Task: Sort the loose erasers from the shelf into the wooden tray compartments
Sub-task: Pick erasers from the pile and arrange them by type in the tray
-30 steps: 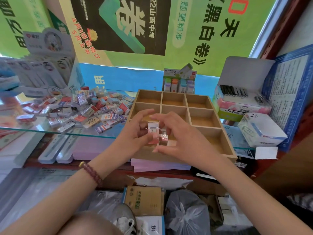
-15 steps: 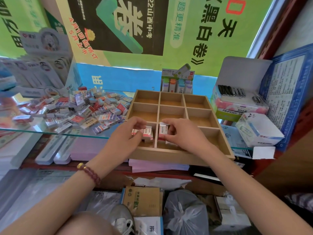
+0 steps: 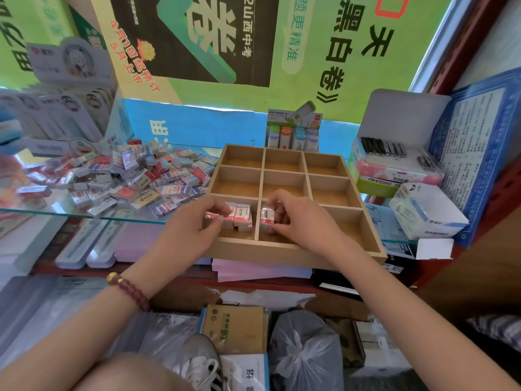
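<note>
A wooden tray (image 3: 296,253) with nine compartments stands on the glass shelf (image 3: 56,214). My left hand (image 3: 194,224) pinches a red-and-white eraser (image 3: 222,217) in the near left compartment, beside two more erasers (image 3: 243,215). My right hand (image 3: 296,218) grips another red-and-white eraser (image 3: 267,215) in the near middle compartment. A pile of several loose erasers (image 3: 135,179) lies on the shelf left of the tray. The other compartments show bare wood.
A white box with black clips (image 3: 394,162) and a tissue-like pack (image 3: 425,215) stand right of the tray. Correction tape display (image 3: 293,134) stands behind it. Display boxes (image 3: 64,108) fill the back left. Pink paper stacks (image 3: 262,270) lie under the shelf.
Both hands came down from above the tray into its near compartments, the left into the left one, the right into the middle one, each carrying an eraser.
</note>
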The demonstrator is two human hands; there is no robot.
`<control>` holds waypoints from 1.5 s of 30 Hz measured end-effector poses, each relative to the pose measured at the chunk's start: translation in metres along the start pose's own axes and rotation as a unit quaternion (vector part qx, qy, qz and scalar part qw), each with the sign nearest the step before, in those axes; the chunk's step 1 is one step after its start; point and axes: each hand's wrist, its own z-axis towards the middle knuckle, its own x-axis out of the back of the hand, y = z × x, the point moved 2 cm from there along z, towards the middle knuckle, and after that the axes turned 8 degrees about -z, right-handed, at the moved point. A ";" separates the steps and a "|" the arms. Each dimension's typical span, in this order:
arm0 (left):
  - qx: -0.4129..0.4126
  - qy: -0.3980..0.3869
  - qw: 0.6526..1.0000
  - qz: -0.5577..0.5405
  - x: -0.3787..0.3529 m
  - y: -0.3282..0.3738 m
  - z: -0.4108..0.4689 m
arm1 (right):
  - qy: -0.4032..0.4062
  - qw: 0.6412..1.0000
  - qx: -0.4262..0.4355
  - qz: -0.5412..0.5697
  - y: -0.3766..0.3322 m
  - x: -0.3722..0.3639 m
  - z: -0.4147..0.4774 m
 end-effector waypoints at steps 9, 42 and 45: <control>0.027 0.039 0.999 0.012 0.015 0.007 0.002 | 0.114 0.984 -0.046 -0.132 -0.028 0.031 0.003; 0.205 0.170 0.760 -0.593 0.073 -0.053 -0.031 | -0.005 0.922 0.384 0.051 -0.178 -0.027 0.082; 0.216 0.290 0.700 -0.616 0.086 -0.068 -0.030 | -0.102 0.922 0.350 0.129 -0.188 -0.019 0.109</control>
